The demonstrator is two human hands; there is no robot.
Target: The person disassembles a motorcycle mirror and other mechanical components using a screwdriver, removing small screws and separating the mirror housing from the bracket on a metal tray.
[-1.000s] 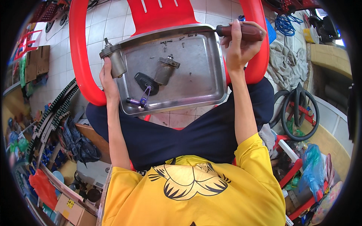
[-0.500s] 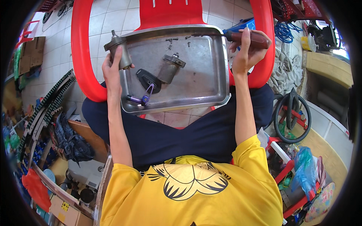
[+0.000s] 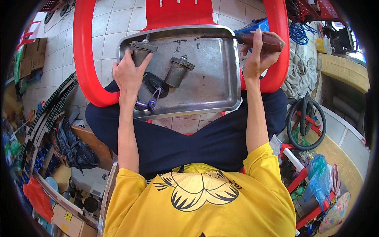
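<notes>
- The left hand [image 3: 128, 75] wraps around a grey metal motor [image 3: 139, 52] at the left side of a metal tray [image 3: 215, 85]. The fingers are closed tight on the motor.
- The motor stands tilted, with its thin end pointing to the far edge of the tray.
- The right hand [image 3: 258, 55] holds a screwdriver [image 3: 252, 38] by its dark brown handle. The fingers are curled shut around the handle.
- The screwdriver lies almost flat over the far right corner of the tray. Its thin tip points left, near some small screws [image 3: 179, 41] that lie on the tray floor.
- A second grey motor [image 3: 177, 71] lies in the middle of the tray, just beside the left hand.
- A round black part [image 3: 156, 83] sits next to the second motor, close to the thumb side of the left hand.
- A small purple piece [image 3: 149, 103] lies near the front edge of the tray.
- The tray rests on a red plastic chair [image 3: 89, 67], whose arms curve around both sides of the tray.
- The person wears a yellow shirt [image 3: 197, 201] and dark blue trousers [image 3: 189, 142], and sits with knees under the tray.
- A grey cloth [image 3: 298, 73] lies on the floor to the right of the chair.
- A black tyre ring [image 3: 306, 120] lies on the floor at the right, near the person's leg.
</notes>
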